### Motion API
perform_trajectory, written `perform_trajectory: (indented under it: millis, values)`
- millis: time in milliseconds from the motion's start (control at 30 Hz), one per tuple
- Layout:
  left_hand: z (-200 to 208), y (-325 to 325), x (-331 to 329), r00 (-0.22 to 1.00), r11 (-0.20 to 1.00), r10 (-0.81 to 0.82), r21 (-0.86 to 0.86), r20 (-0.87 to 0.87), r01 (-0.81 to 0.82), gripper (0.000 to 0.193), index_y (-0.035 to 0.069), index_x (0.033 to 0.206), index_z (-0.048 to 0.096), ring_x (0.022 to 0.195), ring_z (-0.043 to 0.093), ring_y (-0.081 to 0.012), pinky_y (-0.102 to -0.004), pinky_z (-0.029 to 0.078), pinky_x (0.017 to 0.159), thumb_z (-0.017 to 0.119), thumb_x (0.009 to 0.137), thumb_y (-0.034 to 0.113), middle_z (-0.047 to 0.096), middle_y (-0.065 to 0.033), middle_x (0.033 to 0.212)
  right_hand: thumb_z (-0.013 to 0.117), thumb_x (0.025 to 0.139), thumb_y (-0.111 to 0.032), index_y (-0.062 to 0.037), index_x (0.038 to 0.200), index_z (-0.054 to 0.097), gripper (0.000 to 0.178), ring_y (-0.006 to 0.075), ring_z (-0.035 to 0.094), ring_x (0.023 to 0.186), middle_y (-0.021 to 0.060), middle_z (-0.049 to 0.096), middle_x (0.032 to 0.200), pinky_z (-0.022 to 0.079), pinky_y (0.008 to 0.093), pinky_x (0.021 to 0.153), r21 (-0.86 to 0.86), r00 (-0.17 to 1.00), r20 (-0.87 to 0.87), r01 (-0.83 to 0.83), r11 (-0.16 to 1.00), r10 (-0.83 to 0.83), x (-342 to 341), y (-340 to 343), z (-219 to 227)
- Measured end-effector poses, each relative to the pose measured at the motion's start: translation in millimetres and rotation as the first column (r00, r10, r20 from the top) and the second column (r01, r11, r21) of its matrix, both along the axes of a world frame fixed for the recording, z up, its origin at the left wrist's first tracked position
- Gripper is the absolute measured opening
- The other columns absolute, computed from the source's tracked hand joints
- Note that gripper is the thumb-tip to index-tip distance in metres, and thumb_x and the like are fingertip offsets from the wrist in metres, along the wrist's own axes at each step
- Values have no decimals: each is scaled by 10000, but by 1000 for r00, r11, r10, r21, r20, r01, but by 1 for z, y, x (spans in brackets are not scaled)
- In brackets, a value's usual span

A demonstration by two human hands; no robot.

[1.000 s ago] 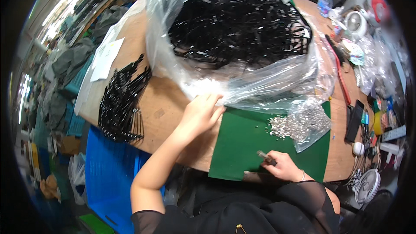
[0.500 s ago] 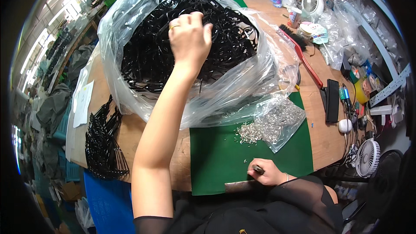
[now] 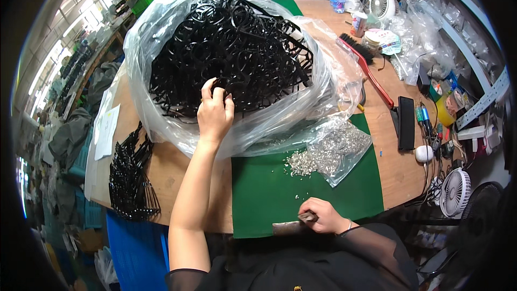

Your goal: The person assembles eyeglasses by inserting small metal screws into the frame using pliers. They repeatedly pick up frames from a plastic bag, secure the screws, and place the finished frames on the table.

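Glossy black strips (image 3: 226,48) curl in loops beyond the fingertips of the left hand (image 3: 215,116), heaped in a clear plastic bag (image 3: 141,48) and pointing no single way. Nearer the person and to the right of that reach, the right hand (image 3: 327,218) is closed around a small dark tool (image 3: 308,216), its exposed end aimed left, most of its long axis hidden in the fist. Half a second earlier the left hand lay over the heap's middle; now it is back at the near edge, fingers curled, and whether they grip a strip cannot be told. The strips look narrow, shiny and tangled. Beyond the right hand, silver pieces (image 3: 301,164) spill onto a green mat (image 3: 258,188)
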State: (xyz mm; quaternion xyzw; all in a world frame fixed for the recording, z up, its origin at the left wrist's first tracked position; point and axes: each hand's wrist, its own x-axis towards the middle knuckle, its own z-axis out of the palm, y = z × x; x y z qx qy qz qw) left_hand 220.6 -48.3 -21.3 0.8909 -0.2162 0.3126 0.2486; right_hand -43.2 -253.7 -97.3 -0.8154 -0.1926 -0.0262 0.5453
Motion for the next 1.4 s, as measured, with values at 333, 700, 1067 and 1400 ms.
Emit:
perform_trajectory:
  millis: [333, 700, 1067, 1400]
  values:
    - [11, 3, -11, 915, 987, 140, -125, 379, -99, 113, 30, 843, 648, 869, 484, -250, -351, 381, 815, 596, 789, 114, 436, -111, 1222, 589, 668, 35, -41, 777, 534, 144, 241, 540, 656, 81, 545, 734, 443, 296, 595, 21, 997, 0, 80, 997, -80, 6, -4, -4]
    - [31, 31, -56, 897, 971, 220, -178, 384, -162, 95, 91, 854, 676, 652, 503, -156, -260, 420, 620, 646, 764, 96, 561, -22, 743, 599, 632, 4, -47, 791, 528, 182, 253, 540, 661, 85, 545, 736, 443, 315, 600, -52, 1000, 5, 20, 998, -20, 5, 5, -3]
    - [74, 86, -161, 586, 218, -799, -973, -134, 75, 164, 77, 891, 422, 479, 417, -55, -231, 360, 607, 337, 943, 207, 414, 14, 638, 562, 642, 6, -50, 799, 514, 173, 271, 535, 739, 88, 519, 758, 447, 332, 643, -460, 994, -96, -94, 883, 56, 11, -7, 31]
    - [20, 55, -251, 563, 260, -714, -905, -415, -337, 674, -23, 1149, 257, 569, 547, -153, -253, 487, 621, 698, 642, 24, 571, -225, 931, 567, 676, -66, 44, 1043, 468, 396, 283, 557, 691, 162, 486, 998, 463, 384, 648, -784, 1000, 25, 19, 621, 1, 23, -6, 18]
